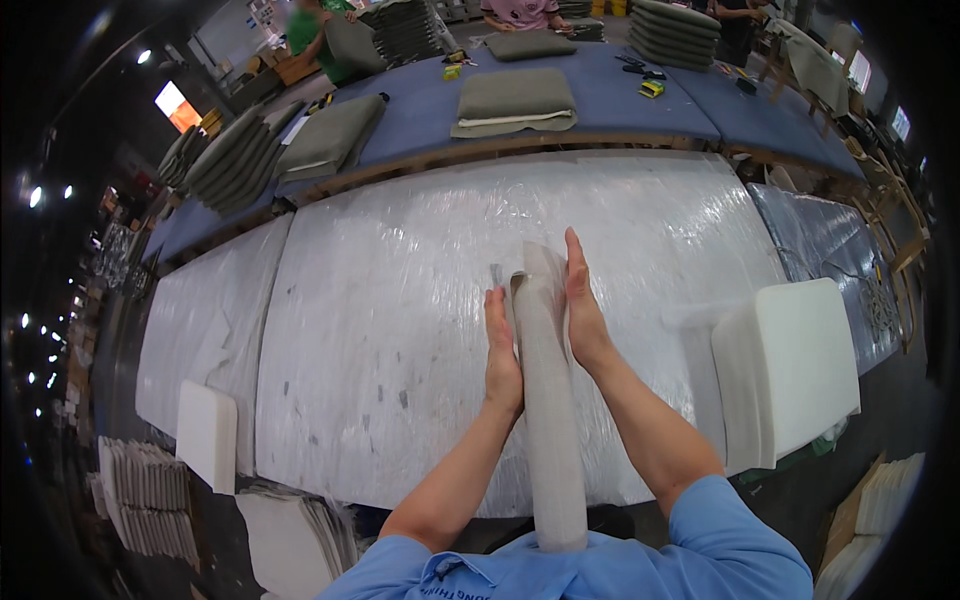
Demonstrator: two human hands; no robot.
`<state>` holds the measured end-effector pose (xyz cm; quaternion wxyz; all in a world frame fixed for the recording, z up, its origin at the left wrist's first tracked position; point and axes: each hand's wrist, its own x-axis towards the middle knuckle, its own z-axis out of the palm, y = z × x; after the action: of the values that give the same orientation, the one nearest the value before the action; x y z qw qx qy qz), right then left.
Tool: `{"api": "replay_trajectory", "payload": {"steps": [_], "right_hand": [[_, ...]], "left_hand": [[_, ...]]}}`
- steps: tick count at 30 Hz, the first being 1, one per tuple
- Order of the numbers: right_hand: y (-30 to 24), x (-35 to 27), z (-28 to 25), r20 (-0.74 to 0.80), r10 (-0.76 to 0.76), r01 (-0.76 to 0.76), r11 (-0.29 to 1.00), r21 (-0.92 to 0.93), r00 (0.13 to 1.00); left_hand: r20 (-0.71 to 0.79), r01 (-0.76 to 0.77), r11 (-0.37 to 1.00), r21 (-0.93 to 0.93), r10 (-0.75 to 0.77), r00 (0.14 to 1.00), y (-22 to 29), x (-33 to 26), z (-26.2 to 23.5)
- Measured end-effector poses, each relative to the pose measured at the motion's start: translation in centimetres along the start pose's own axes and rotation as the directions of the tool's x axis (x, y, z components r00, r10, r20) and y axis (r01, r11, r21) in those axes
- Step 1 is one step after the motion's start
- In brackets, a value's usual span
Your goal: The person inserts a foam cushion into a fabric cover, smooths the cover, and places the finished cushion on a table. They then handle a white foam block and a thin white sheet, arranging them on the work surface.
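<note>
Item: pale fabric roll (548,400), standing on end against your chest, above the plastic-covered white table (400,300). You are pressing it between your left hand (500,350) and right hand (582,305), palms flat, fingers straight. Its top edge is possibly peeling open. White foam cushion (790,365) is lying at right; grey cushions (515,100) beyond.

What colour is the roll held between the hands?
Pale grey-white roll, seen in the head view.

White foam block (790,365) on plastic-covered table (400,300); grey cushions (515,100), perhaps, beyond.
</note>
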<state>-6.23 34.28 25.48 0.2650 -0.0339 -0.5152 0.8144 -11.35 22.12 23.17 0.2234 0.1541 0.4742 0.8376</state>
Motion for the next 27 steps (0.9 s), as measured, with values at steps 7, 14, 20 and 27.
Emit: {"api": "replay_trajectory", "payload": {"steps": [7, 14, 20, 27], "right_hand": [[2.0, -0.2, -0.3, 0.047, -0.022, 0.041, 0.893, -0.447, 0.999], [2.6, -0.3, 0.0, 0.038, 0.035, -0.02, 0.938, -0.347, 0.999], [3.7, 0.1, -0.1, 0.098, 0.062, -0.032, 0.961, -0.276, 0.993], [0.1, -5.0, 0.8, 0.122, 0.118, -0.037, 0.849, -0.526, 0.986]], "left_hand": [[0.119, 0.038, 0.961, 0.274, -0.073, 0.99, 1.1, -1.2, 2.5], [0.097, -0.019, 0.751, 0.66, -0.061, 0.993, 1.2, 0.4, 2.3], [0.179, -0.135, 0.683, 0.717, 0.006, 0.984, 1.6, 1.5, 1.5], [0.233, -0.087, 0.851, 0.517, -0.042, 0.972, 2.6, -8.5, 1.1]]}}
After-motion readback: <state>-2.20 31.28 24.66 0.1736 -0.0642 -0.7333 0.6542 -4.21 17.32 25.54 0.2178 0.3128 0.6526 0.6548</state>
